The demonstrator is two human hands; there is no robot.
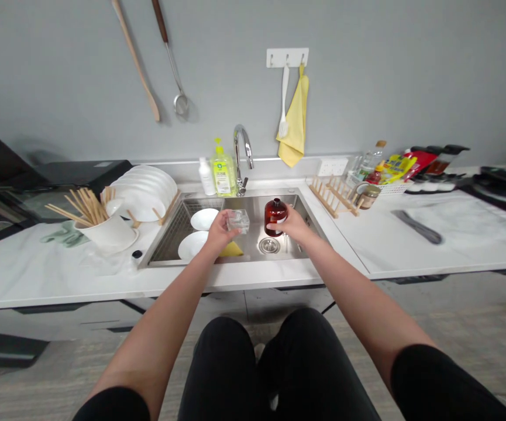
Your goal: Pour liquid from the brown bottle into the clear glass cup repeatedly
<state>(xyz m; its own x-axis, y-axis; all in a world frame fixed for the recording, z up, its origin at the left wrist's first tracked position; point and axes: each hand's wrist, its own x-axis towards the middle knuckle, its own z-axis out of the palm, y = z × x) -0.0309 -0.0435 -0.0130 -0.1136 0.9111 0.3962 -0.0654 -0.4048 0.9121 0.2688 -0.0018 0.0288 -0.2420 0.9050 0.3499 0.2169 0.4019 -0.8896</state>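
Over the middle of the steel sink (255, 254), my left hand (220, 233) holds a small clear container (238, 221) between thumb and fingers. My right hand (291, 224) is wrapped round the right side of a dark red-brown bottle (274, 217), which is upright above the sink near the drain (269, 245). A short gap separates the container from the bottle. Two white bowls, one at the back (203, 218) and one in front (191, 245), lie in the sink's left part. A yellow cloth or sponge (231, 249) shows below my left hand.
The faucet (243, 146) rises behind the sink, beside a green soap bottle (223, 174) and a white bottle (206, 177). White plates (141, 193) and a chopstick holder (110, 231) stand left. A wooden rack (336, 196) and a glass jar (369, 197) stand right.
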